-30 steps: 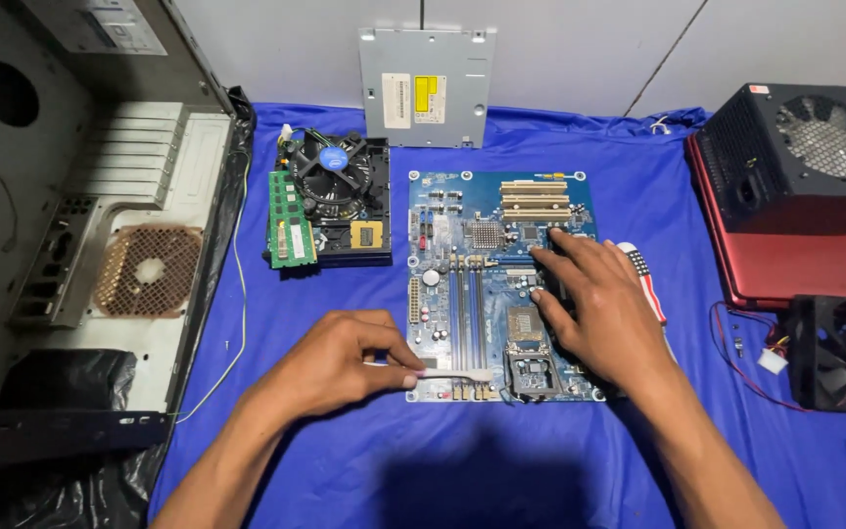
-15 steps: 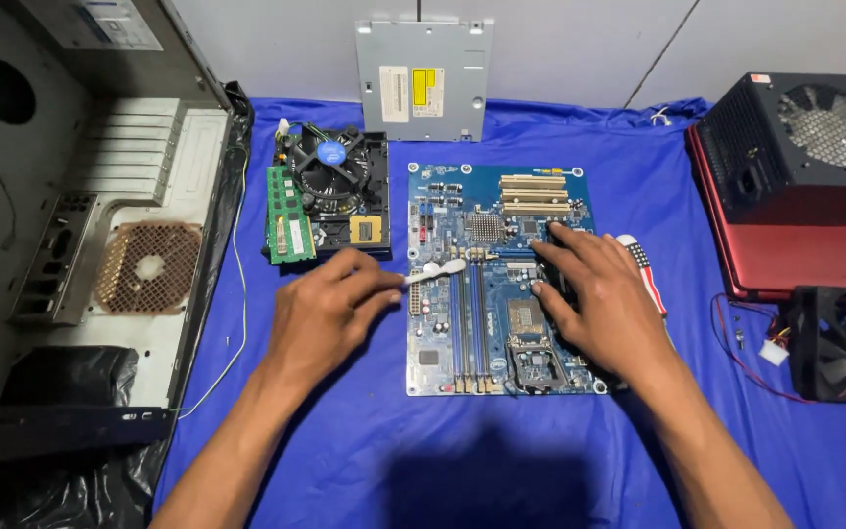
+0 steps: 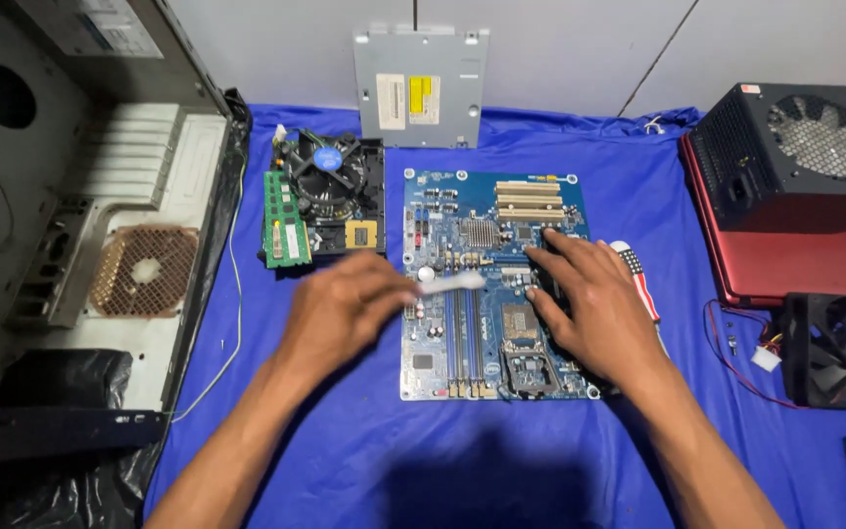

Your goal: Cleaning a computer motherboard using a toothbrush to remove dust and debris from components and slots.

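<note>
Pinching a light white brush (image 3: 452,283) in our left hand (image 3: 350,309), we flatten our open right hand (image 3: 594,309) at three o'clock on the fragile motherboard (image 3: 462,220), best steadied by its edges.

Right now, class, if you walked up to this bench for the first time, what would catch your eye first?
First the blue motherboard at the centre of the blue cloth, with both hands on it: the left hand holds a white brush over the board, and the right hand lies flat on its right side. The open grey case fills the left, and a black power supply sits far right.
</note>
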